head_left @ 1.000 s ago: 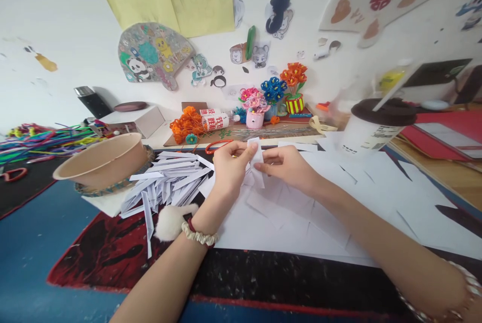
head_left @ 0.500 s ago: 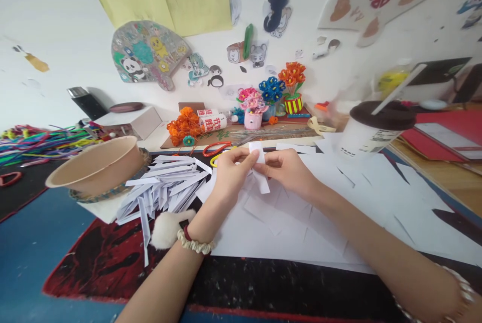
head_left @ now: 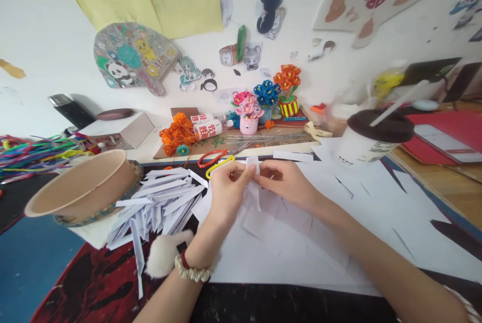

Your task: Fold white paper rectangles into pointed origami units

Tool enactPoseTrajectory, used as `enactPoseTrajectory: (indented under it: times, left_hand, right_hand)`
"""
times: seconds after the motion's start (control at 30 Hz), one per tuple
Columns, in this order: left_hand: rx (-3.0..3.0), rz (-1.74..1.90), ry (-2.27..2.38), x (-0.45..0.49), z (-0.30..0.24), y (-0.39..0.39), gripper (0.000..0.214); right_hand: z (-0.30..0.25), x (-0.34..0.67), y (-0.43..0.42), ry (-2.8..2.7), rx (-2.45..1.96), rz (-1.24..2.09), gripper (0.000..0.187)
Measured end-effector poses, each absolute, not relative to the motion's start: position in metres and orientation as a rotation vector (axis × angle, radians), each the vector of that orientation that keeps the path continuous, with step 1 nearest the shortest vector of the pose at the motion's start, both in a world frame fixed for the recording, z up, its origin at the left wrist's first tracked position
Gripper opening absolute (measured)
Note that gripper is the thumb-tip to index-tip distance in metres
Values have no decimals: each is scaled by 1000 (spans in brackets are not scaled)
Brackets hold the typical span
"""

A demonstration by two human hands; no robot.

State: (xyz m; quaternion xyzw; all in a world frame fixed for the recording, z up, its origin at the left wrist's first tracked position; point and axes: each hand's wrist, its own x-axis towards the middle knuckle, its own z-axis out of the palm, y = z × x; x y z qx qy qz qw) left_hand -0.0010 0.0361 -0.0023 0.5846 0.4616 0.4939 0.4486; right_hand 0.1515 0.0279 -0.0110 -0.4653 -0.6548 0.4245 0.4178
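A narrow white paper strip (head_left: 254, 196) hangs between my two hands, above white paper sheets (head_left: 274, 257). My left hand (head_left: 229, 187) pinches the strip near its upper end, thumb on the front face. From the right, my right hand (head_left: 286, 180) has its fingertips closed at the strip's other edge; the exact grip there is partly hidden. Left of my left hand lies a heap of folded paper strips (head_left: 161, 197). Just behind that hand rest yellow scissor handles (head_left: 220, 166). A fluffy white ornament (head_left: 163, 255) lies beside my left wrist.
On the left stands a wide tan bowl (head_left: 75, 187). A lidded drink cup (head_left: 376, 137) with a straw is at the right. Along the wall are pots of craft flowers (head_left: 248, 112), an orange bunch (head_left: 176, 134) and a white box (head_left: 120, 127). Red scissor handles (head_left: 213, 158) lie behind.
The camera view has shifted slightly, so the desk items sit a little lower and further left. Both hands still hold the strip, which now hangs straighter.
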Motion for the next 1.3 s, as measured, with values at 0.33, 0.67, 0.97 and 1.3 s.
enactPoseTrajectory:
  times: [0.33, 0.67, 0.97, 1.3]
  left_hand:
    - [1369, 1167, 1154, 3, -2, 28, 33]
    - [1392, 1121, 1174, 3, -2, 28, 34]
    - [1444, 1134, 1175, 1, -1, 27, 34]
    - [1456, 1125, 1170, -1, -1, 27, 33]
  right_hand:
    - [-10, 151, 25, -1376, -1125, 1067, 23]
    - [-5, 151, 22, -1435, -1097, 983, 25]
    - [-3, 152, 21, -1528, -1061, 924, 30]
    - [-4, 153, 21, -1588, -1015, 925, 31]
